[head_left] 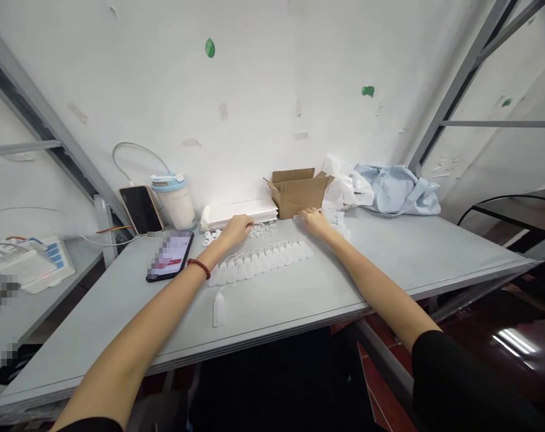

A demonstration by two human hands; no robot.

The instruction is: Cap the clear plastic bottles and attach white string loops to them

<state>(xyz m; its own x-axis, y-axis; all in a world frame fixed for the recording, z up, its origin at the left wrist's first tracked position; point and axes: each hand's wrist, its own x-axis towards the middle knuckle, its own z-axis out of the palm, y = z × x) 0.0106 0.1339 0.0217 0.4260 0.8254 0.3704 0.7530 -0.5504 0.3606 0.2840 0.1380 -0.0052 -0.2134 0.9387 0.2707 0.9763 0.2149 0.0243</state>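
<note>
My left hand (239, 229) reaches to the back of the table, its fingers pressed together at the edge of a small pile of white cord loops (266, 229). What the fingertips hold, if anything, is too small to make out. My right hand (316, 222) is closed beside the small cardboard box, over some clear and white pieces (340, 222); its fingertips are partly hidden. Below both hands runs a slanting row of white tags (258, 261) with thin cords at their tops. A single white tag (219, 309) with its cord lies apart, nearer the front edge.
Behind the hands stand a stack of white sheets (240, 211) and an open cardboard box (302, 195). A white plastic bag (344, 185) and light blue cloth (396, 189) lie right. On the left are a phone (170, 255), another phone (141, 209) and a cup (176, 204).
</note>
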